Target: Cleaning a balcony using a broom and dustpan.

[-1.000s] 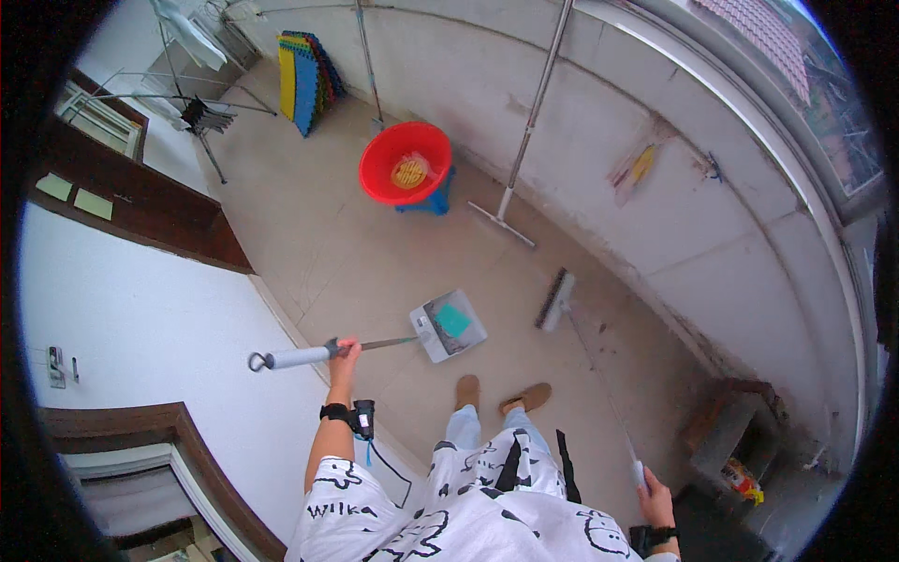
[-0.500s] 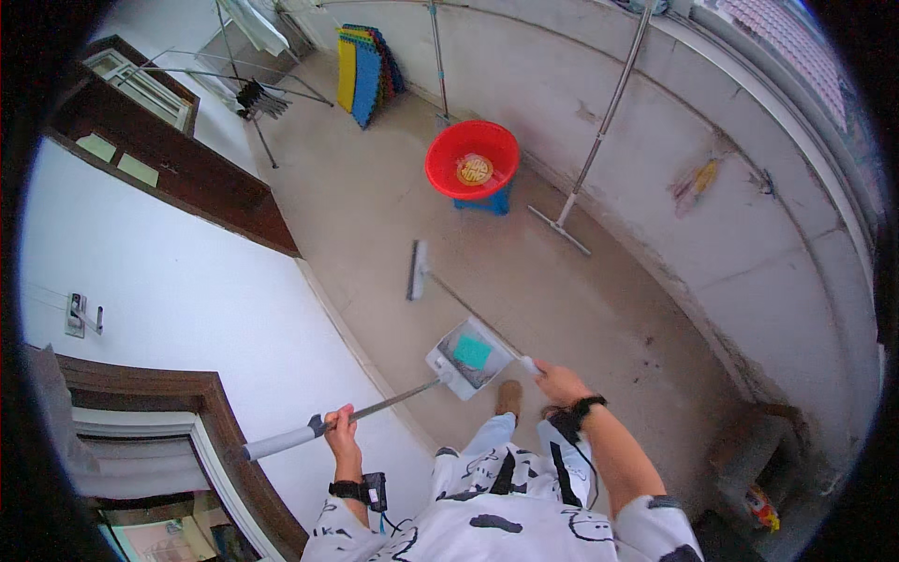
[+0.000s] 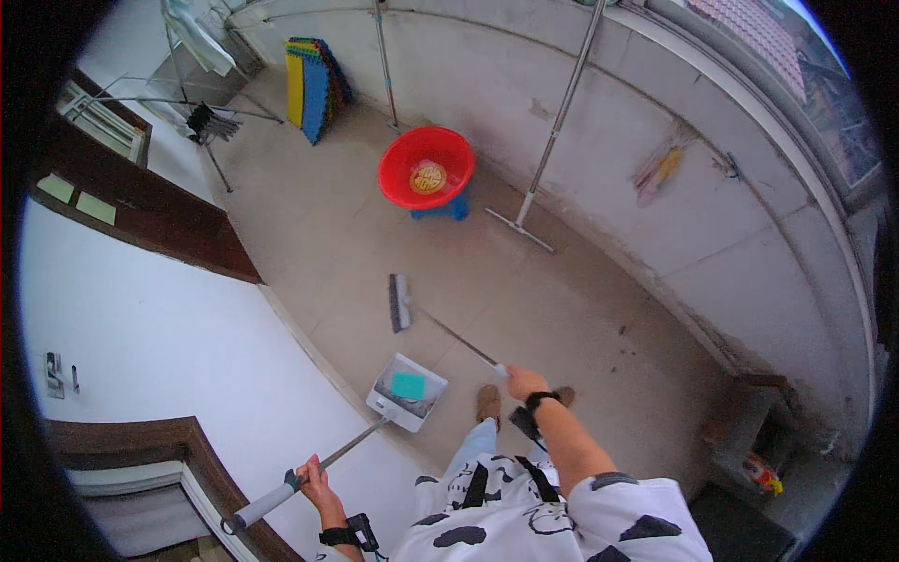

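Two tools in your grip: left hand holds the dustpan by the wall's foot, right hand now extends the broom farther across the floor.

— We note a glossy plastic dustpan and a metal-looking broom handle.
— We record a matt, rough concrete floor and a shiny red plastic basin

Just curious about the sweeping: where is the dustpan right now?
The dustpan sits on the floor by the white wall, lower centre-left of the head view, beside the person's feet; the left hand holds its long handle.
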Available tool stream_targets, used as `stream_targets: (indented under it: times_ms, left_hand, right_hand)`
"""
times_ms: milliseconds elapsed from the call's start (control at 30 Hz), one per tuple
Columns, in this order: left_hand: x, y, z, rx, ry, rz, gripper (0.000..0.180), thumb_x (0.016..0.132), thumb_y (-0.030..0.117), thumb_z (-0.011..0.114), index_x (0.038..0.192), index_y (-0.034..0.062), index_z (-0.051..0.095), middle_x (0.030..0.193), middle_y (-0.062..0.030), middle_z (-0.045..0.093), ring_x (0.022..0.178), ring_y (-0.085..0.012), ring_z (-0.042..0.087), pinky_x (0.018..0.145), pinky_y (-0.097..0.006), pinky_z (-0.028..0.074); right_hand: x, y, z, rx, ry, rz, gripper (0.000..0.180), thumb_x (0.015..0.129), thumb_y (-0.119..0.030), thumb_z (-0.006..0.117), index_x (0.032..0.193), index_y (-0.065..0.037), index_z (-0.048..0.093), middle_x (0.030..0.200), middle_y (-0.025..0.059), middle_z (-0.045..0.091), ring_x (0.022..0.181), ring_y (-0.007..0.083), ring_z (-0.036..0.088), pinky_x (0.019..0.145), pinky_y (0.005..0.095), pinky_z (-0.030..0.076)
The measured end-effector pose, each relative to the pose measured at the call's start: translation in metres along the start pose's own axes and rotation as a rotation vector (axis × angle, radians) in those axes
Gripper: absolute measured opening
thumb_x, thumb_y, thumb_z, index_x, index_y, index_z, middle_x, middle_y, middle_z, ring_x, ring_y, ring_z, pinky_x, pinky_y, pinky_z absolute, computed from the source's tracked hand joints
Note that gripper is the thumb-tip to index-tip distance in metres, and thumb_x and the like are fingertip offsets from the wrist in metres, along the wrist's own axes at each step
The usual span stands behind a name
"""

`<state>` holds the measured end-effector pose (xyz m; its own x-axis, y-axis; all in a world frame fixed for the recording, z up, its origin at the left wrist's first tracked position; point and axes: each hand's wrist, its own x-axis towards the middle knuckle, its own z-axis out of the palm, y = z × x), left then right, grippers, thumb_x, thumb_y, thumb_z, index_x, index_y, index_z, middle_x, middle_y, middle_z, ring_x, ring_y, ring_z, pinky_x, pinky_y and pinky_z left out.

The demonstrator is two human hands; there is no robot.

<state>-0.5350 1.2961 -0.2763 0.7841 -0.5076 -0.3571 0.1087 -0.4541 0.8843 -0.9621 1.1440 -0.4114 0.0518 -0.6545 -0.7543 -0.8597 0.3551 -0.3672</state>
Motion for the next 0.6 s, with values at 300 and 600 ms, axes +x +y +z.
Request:
stream_targets:
  times_ms: [300, 600]
  left_hand:
    - [0.031, 0.019, 0.069, 0.059, -0.197, 0.053, 0.014, 0.079, 0.023, 0.060, 0.080, 0.0129, 0.050, 0.087, 0.0008, 0.056, 0.074, -0.0056, 0.044, 0.061, -0.022, 0.032]
    - [0.086, -0.007, 0.036, 0.134, -0.501, 0.060, 0.013, 0.083, 0.019, 0.055, 0.078, 0.0108, 0.046, 0.088, -0.0023, 0.059, 0.079, -0.0102, 0.049, 0.065, -0.026, 0.036]
  right_hand:
    - [-0.211, 0.141, 0.008, 0.103, 0.061, 0.497, 0.042, 0.082, -0.030, 0.043, 0.123, -0.022, 0.042, 0.107, 0.0143, 0.056, 0.097, 0.0345, 0.053, 0.084, 0.0416, 0.042]
    - [-0.404, 0.094, 0.148, 0.526, 0.361, 0.702, 0.041, 0.078, -0.032, 0.051, 0.116, -0.017, 0.050, 0.103, 0.0174, 0.057, 0.093, 0.0337, 0.055, 0.081, 0.0401, 0.043]
